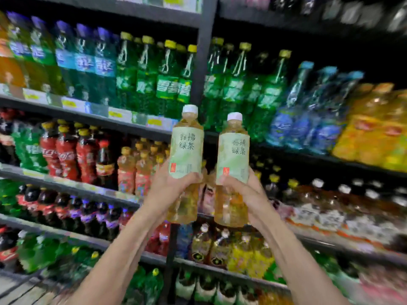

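I hold two matching green tea bottles upright in front of a shop shelf, side by side with a small gap. Each has a white cap, a pale green label with dark characters and yellow tea inside. My left hand (169, 188) grips the left bottle (187, 155) around its middle, thumb across the label's lower edge. My right hand (244, 190) grips the right bottle (233, 159) the same way.
Dark metal shelves (204, 62) packed with drinks fill the view: green soda bottles (167, 78) above, red cola bottles (66, 155) at left, blue bottles (308, 115) and yellow-labelled bottles (374, 128) at right, tea bottles (220, 249) below. A light floor strip (19, 291) shows at bottom left.
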Action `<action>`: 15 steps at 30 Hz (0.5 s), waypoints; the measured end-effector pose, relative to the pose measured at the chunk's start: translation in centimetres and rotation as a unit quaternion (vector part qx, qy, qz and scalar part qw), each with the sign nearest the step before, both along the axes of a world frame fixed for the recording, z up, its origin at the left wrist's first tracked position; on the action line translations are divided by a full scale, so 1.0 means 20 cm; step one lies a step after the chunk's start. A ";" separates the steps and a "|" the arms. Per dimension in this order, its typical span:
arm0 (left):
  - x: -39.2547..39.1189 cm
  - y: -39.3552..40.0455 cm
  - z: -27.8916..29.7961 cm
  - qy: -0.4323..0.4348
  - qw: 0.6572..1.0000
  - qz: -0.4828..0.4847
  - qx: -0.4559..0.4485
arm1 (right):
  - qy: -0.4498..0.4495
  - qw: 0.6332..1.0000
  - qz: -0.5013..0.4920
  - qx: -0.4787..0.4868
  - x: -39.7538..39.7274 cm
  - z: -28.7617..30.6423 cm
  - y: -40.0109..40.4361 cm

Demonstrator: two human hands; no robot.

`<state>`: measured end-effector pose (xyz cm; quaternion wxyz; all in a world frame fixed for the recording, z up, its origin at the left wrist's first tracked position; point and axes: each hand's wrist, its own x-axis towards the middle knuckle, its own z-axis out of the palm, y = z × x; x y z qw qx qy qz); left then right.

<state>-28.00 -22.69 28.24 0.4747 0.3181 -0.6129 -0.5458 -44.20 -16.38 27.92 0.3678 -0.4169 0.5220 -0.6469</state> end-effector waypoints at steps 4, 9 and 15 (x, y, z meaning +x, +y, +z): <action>-0.38 0.29 0.13 0.032 0.998 -0.057 -0.017 | 0.006 0.997 -0.066 -0.033 -0.32 0.15 0.39; -0.82 0.72 0.30 0.049 0.993 -0.099 -0.042 | 0.073 0.989 -0.124 -0.042 -0.69 0.33 0.92; -1.22 1.15 0.51 0.064 0.983 -0.162 -0.057 | 0.094 0.977 -0.184 -0.057 -1.02 0.53 1.41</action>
